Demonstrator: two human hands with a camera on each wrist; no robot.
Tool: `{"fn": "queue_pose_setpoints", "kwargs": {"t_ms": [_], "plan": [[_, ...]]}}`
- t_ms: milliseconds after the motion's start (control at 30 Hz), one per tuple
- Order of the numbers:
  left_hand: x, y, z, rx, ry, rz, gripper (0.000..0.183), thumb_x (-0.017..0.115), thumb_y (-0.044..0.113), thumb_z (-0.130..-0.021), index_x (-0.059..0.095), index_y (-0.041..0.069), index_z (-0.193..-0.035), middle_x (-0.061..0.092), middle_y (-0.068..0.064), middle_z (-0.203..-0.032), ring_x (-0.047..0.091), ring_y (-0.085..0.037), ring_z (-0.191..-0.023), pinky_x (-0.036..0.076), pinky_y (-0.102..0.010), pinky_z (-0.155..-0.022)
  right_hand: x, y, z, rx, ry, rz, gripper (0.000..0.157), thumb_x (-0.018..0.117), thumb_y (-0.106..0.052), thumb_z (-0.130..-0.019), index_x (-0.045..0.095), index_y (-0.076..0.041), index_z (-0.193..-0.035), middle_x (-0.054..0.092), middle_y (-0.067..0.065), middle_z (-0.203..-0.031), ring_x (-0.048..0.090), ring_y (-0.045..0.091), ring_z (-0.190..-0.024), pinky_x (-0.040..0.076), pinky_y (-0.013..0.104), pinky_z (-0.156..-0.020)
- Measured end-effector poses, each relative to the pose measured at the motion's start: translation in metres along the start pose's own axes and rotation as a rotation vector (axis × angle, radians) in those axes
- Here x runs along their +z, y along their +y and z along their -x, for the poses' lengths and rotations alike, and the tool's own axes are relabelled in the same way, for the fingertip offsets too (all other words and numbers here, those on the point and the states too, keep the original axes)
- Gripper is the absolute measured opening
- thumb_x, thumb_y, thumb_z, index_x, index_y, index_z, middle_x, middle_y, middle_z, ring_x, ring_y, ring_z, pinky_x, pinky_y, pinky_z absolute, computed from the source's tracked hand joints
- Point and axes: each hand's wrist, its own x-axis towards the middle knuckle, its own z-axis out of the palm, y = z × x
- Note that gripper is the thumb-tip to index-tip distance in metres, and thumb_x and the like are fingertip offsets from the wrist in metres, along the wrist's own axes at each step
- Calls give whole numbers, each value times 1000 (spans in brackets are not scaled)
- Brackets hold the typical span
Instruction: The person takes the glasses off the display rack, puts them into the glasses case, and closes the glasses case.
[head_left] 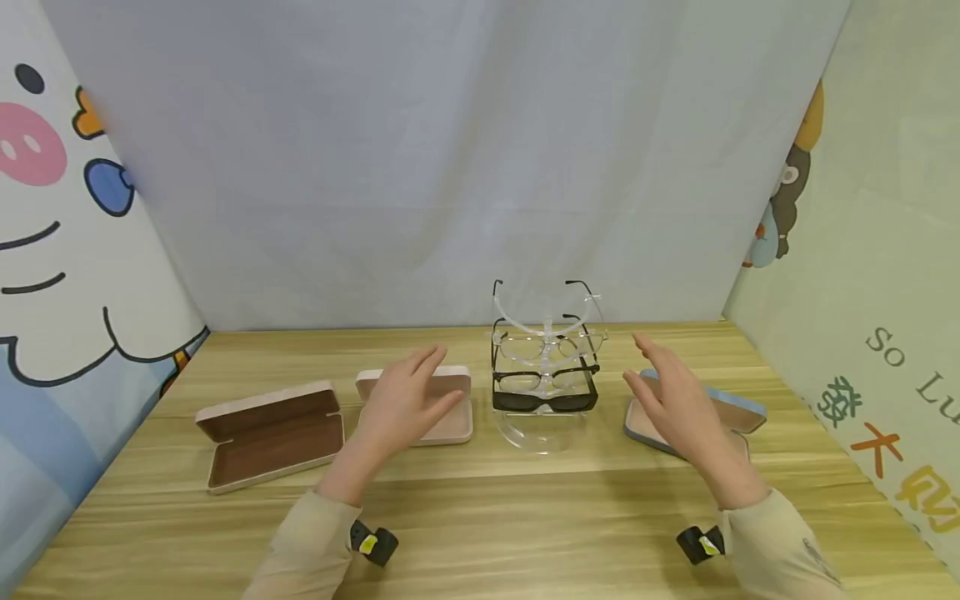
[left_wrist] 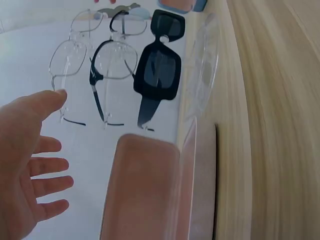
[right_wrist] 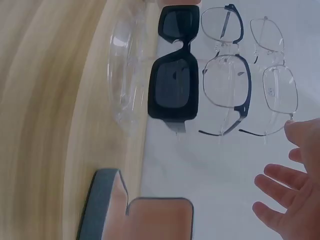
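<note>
In the head view my left hand point(head_left: 401, 404) hovers over an opened white glasses case point(head_left: 453, 425), its fingers extended and holding nothing. My right hand point(head_left: 678, 408) is held over an opened blue-grey glasses case point(head_left: 642, 427), fingers apart and nothing in them. Between the hands stands a clear display stand point(head_left: 536, 439). It carries black sunglasses point(head_left: 546, 403) at the bottom, black half-frame glasses point(head_left: 517, 382) above them, and thin-rimmed glasses point(head_left: 522, 347) higher up. The right wrist view shows the sunglasses point(right_wrist: 175, 85) and my right thumb close to the thin-rimmed glasses point(right_wrist: 280, 90).
Farther left on the wooden table point(head_left: 480, 525) lies another opened case with a brown lining point(head_left: 277, 446). A pale grey curtain point(head_left: 375, 167) closes off the back. Printed cloths hang at the left point(head_left: 45, 208) and right point(head_left: 862, 250).
</note>
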Motion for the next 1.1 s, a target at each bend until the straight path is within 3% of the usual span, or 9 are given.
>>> {"fn": "queue_pose_setpoints", "kwargs": {"t_ms": [400,700,1100], "plan": [[15,32,-21,-4,166,100,46,61,30,-87,52,7,-126,59,-12,-118,57,-27,-106,46,-40,-90,12,-16,-17,-41,97,-44,47,52,-17,-93,38,-8,-137,50,18,-124,50,32,-108,43,51,-85],[17,45,-38,59,286,113,31,63,24,-86,62,11,-114,64,-5,-102,63,-20,-89,51,-34,-75,15,-20,-28,-64,156,-85,39,55,-13,-91,49,-7,-129,54,17,-119,51,33,-110,43,49,-90],[14,55,-47,71,268,108,12,61,11,-86,67,10,-97,64,-3,-92,62,-18,-80,51,-30,-66,13,-24,-38,-56,161,-84,20,54,-6,-90,60,-1,-108,61,16,-106,59,32,-96,49,46,-78]]}}
